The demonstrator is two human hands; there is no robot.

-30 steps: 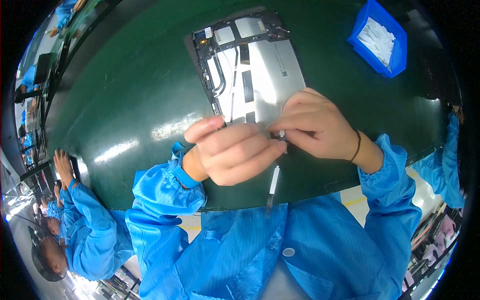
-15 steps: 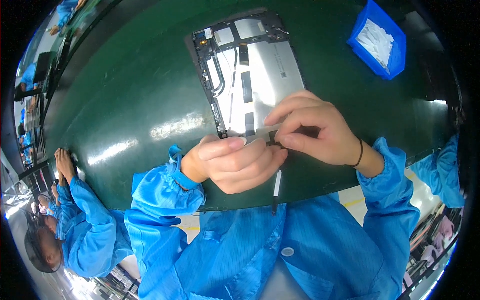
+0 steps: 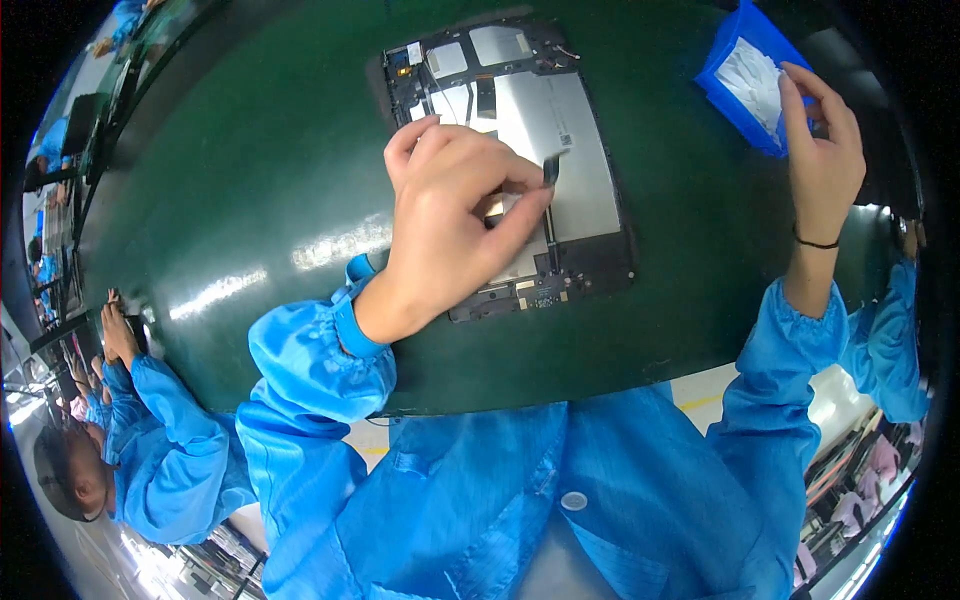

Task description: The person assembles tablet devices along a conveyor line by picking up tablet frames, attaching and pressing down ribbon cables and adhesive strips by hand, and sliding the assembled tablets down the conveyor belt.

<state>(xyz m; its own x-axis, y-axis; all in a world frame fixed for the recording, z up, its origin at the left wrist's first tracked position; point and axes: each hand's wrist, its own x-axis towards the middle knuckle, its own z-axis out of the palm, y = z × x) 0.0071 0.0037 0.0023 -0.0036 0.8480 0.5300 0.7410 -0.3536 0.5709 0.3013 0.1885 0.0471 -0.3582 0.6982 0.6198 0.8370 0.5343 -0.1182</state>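
An opened tablet-like device lies on the green table in front of me, its silvery plates, black frame and small circuit board showing. My left hand is over its left and middle part, hiding some of it. Between thumb and forefinger it pinches the raised end of a dark flat ribbon cable, which runs down to the device's near edge. Off to the right, my right hand reaches to a blue bin of white strips. Its thumb and forefinger tips nearly meet at the strips; anything between them is too small to make out.
The green table has a curved front edge close to my body. On the left sits a person in a blue smock, hands resting at the table edge. Another blue sleeve shows at the far right.
My right hand has left the device and moved right and away to the bin. My left hand has moved up over the device with the cable end. The device's near edge is now uncovered.
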